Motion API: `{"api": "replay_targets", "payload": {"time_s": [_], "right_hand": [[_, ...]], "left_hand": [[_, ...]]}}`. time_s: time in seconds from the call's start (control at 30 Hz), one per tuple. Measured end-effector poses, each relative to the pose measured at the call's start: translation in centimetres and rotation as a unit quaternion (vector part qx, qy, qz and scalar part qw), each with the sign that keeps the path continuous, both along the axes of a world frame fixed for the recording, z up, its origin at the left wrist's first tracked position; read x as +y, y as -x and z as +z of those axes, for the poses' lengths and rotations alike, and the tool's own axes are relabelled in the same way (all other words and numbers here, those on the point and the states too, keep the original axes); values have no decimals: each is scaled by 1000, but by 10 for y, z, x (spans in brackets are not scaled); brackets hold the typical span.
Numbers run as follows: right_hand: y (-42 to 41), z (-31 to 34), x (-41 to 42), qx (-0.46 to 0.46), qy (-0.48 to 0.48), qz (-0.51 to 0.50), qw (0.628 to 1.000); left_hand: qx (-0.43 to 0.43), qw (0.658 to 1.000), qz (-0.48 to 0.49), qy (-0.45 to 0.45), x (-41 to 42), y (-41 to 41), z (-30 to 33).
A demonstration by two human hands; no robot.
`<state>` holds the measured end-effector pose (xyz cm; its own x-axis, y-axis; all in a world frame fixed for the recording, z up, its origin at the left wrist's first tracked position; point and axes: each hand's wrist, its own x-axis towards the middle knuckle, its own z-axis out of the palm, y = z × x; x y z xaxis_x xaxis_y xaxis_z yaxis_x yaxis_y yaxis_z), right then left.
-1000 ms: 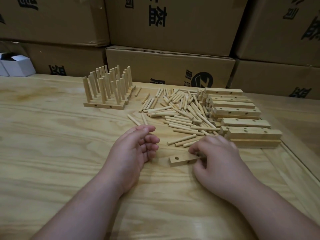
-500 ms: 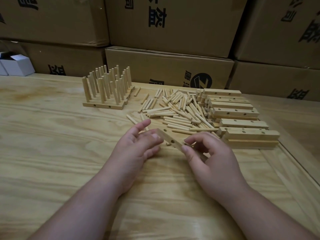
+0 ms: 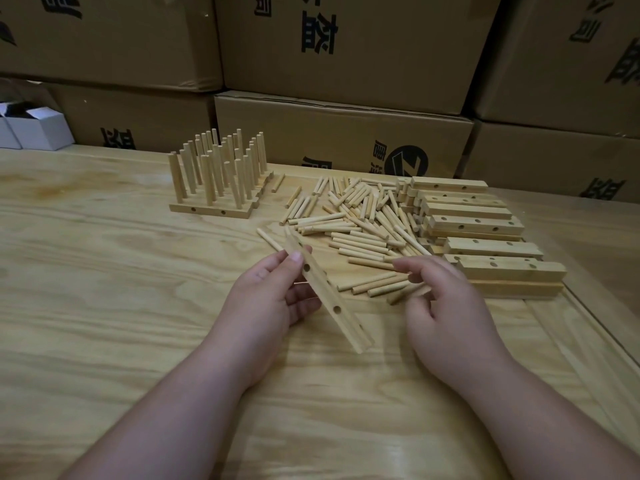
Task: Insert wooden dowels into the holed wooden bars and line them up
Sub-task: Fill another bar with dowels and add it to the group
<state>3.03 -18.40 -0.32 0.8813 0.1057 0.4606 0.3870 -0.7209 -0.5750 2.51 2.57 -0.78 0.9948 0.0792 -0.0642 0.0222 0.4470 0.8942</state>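
While L hand fingers clamped on holed bar, R hand fingers loose over dowel pile.

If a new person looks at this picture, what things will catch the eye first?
First, the left hand in the centre, holding a holed wooden bar tilted above the table. Next, the loose pile of dowels behind the hands. Then the finished bars with upright dowels at back left.

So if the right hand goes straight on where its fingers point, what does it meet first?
Probably the loose dowels lying just beyond the right hand; its height above them is unclear.
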Motion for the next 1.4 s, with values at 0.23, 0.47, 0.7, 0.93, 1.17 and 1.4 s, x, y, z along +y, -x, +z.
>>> {"api": "replay_targets", "payload": {"time_s": [0.23,0.47,0.7,0.93,1.17,1.4], "right_hand": [[-5,-5,-2,78,181,20,980],[-8,-7,-2,101,214,22,971],[-5,-12,0,61,208,72,974],[-6,-14,2,77,226,50,970],[-4,-12,3,87,195,50,976],[-8,-11,2,35,107,4,994]], "left_hand": [[5,1000,1,1,-2,1,3],[4,1000,2,-3,-2,1,4],[-1,1000,0,-4,-2,1,3],[1,1000,3,-6,-3,2,4],[3,1000,7,-6,-4,2,5],[3,1000,4,-6,-4,4,7]]}}
